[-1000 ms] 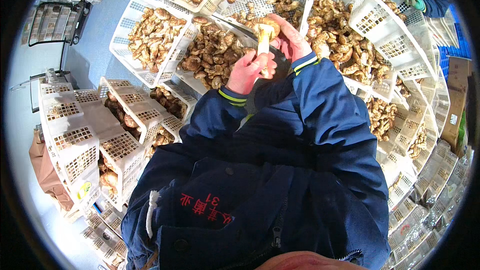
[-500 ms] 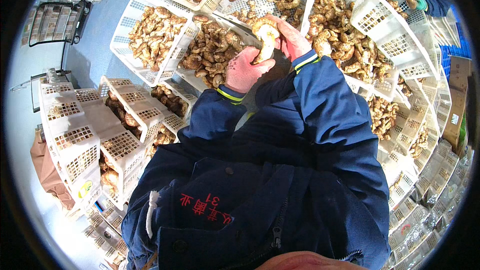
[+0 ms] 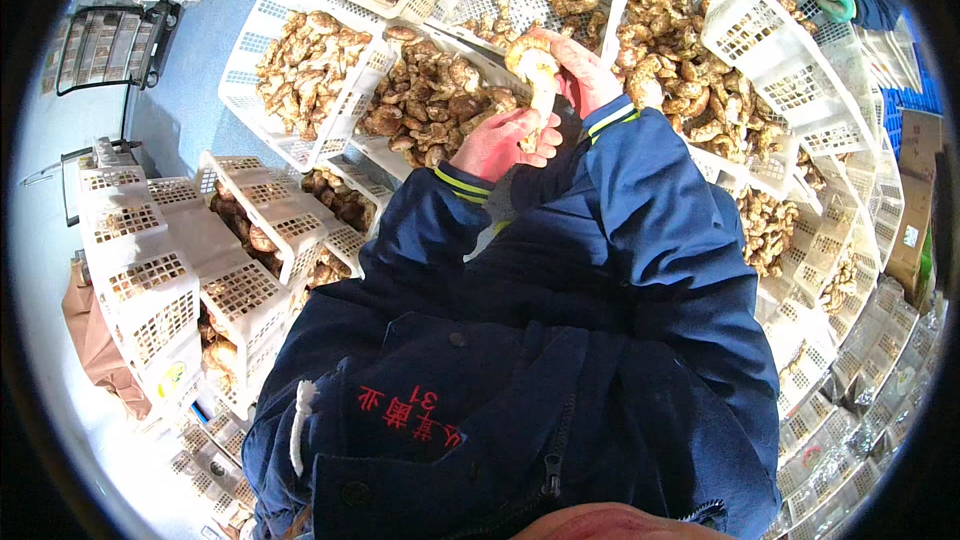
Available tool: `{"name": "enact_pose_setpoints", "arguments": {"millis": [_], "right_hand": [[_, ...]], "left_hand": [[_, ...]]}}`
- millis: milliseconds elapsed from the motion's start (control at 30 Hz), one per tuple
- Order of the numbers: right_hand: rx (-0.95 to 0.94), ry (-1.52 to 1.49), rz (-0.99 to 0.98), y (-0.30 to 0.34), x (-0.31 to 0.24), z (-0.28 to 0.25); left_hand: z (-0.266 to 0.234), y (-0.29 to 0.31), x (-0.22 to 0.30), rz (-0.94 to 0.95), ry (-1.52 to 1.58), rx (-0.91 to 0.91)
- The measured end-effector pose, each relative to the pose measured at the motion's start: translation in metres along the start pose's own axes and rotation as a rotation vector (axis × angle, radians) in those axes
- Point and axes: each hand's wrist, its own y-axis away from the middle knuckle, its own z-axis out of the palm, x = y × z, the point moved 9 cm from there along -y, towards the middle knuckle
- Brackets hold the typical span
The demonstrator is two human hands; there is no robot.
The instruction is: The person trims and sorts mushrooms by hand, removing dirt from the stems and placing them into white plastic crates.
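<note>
A large pale mushroom (image 3: pixel 541 75) with a thick stem and brown patches is held up between my pink-gloved hands, cap end away from me. My right hand (image 3: pixel 587 77) grips it at the cap from the right side. Lower down, my left hand (image 3: pixel 492 147) has the foot of the stem between its thumb and fingers, palm turned partly up. Just left of the hands stands a white crate of brown mushrooms (image 3: pixel 425 105). Another heap of mushrooms (image 3: pixel 690 75) fills a crate on the right, close to my right wrist.
A tilted white crate (image 3: pixel 270 15) holds mushrooms at the far left. Beyond my hands is a sparsely filled crate (image 3: pixel 455 10). Stacked crates (image 3: pixel 150 275) stand at my left. A co-worker's green-gloved hand (image 3: pixel 835 5) holds a mushroom at the upper right, behind a raised crate (image 3: pixel 790 80).
My left hand has turned more palm-up, with its fingers shifted around the stem's lower end. The mushroom hangs more upright. The co-worker's gloved hand has moved slightly.
</note>
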Motion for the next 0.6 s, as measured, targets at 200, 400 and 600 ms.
{"name": "enact_pose_setpoints", "arguments": {"millis": [200, 400, 600], "right_hand": [[0.052, -0.030, 0.017, -0.004, 0.004, -0.007], [0.001, -0.092, 0.048, -0.003, 0.007, 0.007], [-0.029, 0.000, 0.048, -0.001, 0.004, 0.012]], "left_hand": [[-0.014, 0.040, 0.071, 0.804, -1.404, 0.892], [-0.023, 0.059, 0.089, 0.800, -1.578, 1.056], [-0.023, 0.063, 0.089, 0.781, -1.608, 1.095]]}}
